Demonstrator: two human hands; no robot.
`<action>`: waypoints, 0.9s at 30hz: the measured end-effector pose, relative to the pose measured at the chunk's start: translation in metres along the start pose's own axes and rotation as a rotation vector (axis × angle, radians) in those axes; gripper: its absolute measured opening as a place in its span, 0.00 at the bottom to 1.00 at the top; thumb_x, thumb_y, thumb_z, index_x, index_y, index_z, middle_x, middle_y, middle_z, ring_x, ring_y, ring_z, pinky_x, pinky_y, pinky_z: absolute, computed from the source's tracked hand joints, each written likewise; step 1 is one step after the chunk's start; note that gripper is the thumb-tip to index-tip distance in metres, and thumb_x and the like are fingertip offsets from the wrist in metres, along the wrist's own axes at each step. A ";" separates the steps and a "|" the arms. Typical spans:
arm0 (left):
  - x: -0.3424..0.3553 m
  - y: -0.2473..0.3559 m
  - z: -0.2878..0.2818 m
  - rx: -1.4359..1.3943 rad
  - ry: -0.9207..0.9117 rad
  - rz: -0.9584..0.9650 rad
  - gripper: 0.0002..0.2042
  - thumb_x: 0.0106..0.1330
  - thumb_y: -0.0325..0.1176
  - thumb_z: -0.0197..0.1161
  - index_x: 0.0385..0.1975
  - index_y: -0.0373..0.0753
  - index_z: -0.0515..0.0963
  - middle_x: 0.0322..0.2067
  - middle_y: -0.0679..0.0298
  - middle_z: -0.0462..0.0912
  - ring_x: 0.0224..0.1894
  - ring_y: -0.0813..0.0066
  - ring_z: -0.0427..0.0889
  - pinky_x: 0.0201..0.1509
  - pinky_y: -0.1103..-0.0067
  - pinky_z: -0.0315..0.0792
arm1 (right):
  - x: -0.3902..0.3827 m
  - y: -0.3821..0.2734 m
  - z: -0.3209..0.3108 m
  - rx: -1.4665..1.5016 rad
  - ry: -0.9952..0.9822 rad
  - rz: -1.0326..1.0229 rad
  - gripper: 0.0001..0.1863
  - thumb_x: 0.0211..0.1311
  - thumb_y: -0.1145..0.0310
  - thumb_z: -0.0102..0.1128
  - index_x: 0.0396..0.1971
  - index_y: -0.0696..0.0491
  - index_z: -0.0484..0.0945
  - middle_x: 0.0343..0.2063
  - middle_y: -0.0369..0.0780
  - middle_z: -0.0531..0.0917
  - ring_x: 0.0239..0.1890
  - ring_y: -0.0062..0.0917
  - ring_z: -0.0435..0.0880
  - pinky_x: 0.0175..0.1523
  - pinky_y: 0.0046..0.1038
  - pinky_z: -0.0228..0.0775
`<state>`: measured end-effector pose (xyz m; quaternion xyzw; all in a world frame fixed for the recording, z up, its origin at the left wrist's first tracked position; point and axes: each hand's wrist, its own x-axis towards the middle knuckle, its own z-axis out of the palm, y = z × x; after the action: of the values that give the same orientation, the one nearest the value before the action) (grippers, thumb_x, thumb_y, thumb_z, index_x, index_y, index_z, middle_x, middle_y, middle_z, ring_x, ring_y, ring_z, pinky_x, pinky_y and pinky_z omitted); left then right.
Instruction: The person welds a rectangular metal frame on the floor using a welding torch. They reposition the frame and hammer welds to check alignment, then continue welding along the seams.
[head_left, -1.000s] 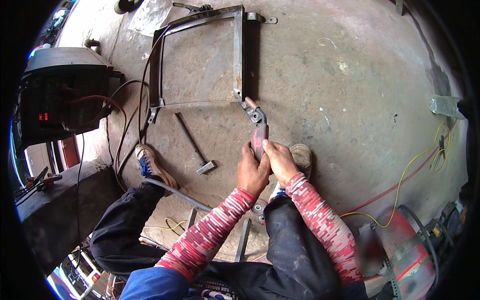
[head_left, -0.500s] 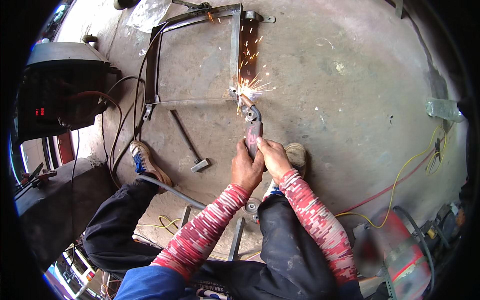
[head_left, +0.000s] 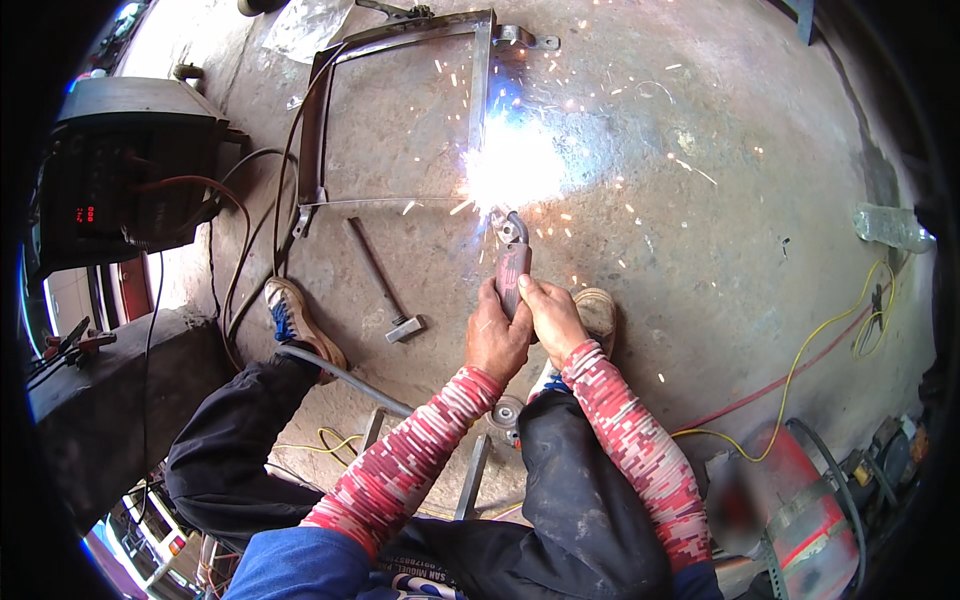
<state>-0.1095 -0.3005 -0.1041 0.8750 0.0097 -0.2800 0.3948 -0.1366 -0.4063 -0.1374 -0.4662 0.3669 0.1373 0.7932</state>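
My left hand and my right hand are both closed round the handle of a welding torch. The torch points away from me, its bent neck reaching the near right corner of a rectangular metal frame lying on the floor. A bright white-blue arc burns at that corner, hiding the nozzle tip and the joint. Sparks fly out around it. A metal tab with a hole shows beside the torch neck. Left of my hands lies a hammer with its head toward me.
At the left stands a welding machine with a red display and cables. A grey hose crosses my left leg. An angle grinder sits between my legs. To the right are a plastic bottle, a yellow cord and a red cylinder.
The small orange spark burst has become a large white-blue glare that covers the frame's corner and the torch nozzle. Sparks now scatter wider. Both hands keep their hold, and the whole view has shifted slightly.
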 end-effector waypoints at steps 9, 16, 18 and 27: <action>-0.002 0.012 -0.002 -0.017 -0.002 -0.068 0.28 0.65 0.43 0.57 0.58 0.30 0.62 0.29 0.42 0.81 0.29 0.48 0.82 0.32 0.62 0.74 | 0.001 0.003 -0.002 0.035 -0.006 0.011 0.19 0.74 0.60 0.49 0.32 0.59 0.79 0.25 0.31 0.76 0.28 0.14 0.70 0.34 0.22 0.66; -0.002 0.016 -0.002 -0.002 -0.017 -0.137 0.28 0.64 0.44 0.58 0.57 0.31 0.63 0.33 0.36 0.81 0.37 0.39 0.83 0.40 0.57 0.75 | 0.001 0.002 0.000 0.054 0.007 0.001 0.19 0.74 0.59 0.49 0.31 0.59 0.79 0.25 0.31 0.76 0.28 0.14 0.70 0.34 0.22 0.65; -0.002 0.018 -0.003 -0.006 0.000 -0.096 0.28 0.64 0.44 0.58 0.57 0.30 0.63 0.31 0.37 0.81 0.35 0.40 0.83 0.38 0.58 0.76 | 0.001 0.002 0.000 0.045 0.007 -0.006 0.19 0.74 0.59 0.49 0.31 0.59 0.79 0.24 0.31 0.76 0.28 0.14 0.70 0.34 0.22 0.65; -0.008 0.029 -0.012 -0.043 -0.096 -0.157 0.33 0.62 0.44 0.58 0.61 0.29 0.59 0.26 0.39 0.82 0.27 0.45 0.84 0.33 0.60 0.76 | -0.007 -0.002 -0.005 0.026 -0.016 0.067 0.18 0.73 0.59 0.49 0.29 0.57 0.78 0.23 0.29 0.74 0.27 0.13 0.68 0.32 0.22 0.63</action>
<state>-0.1037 -0.3100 -0.0740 0.8485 0.0653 -0.3513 0.3904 -0.1426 -0.4109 -0.1332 -0.4422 0.3777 0.1628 0.7971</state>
